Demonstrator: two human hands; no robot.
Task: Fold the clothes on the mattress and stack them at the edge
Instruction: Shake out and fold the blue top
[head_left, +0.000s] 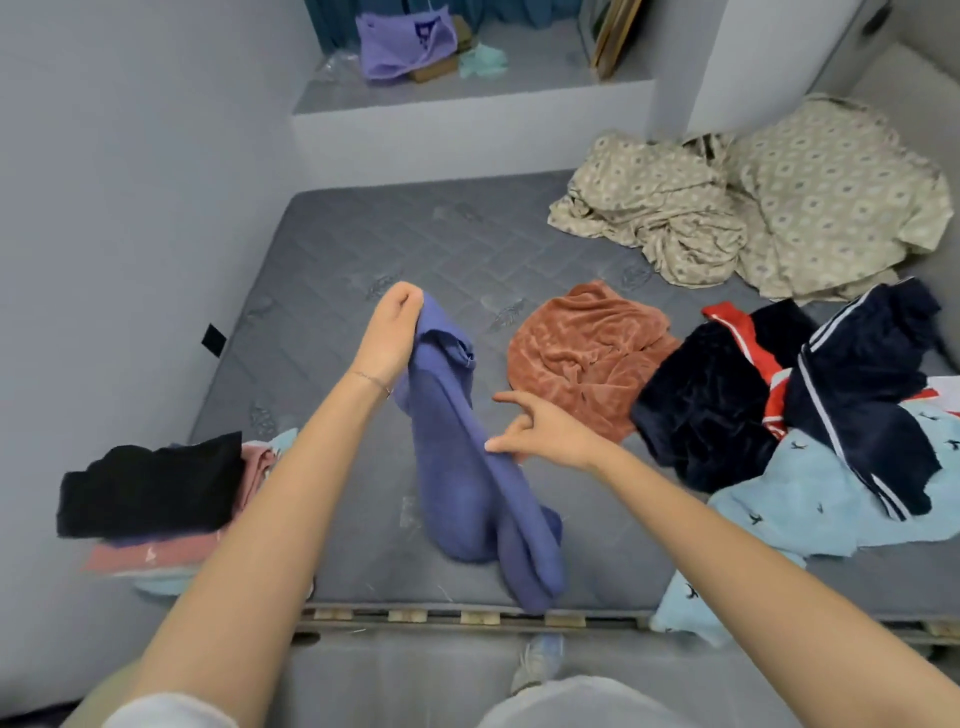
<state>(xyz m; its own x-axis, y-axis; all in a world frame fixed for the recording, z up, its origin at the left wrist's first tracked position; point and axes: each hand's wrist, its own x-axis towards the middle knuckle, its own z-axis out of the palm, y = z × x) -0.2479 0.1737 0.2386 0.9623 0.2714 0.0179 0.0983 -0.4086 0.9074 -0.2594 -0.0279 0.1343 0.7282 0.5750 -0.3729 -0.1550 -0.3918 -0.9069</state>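
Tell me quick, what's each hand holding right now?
Left hand: closed, gripping the blue garment by its top end.
Right hand: closed, pinching the same garment midway, index finger out.

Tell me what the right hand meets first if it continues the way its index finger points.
Probably the blue garment hanging from the left hand, though depth is unclear; the right hand touches it lower down.
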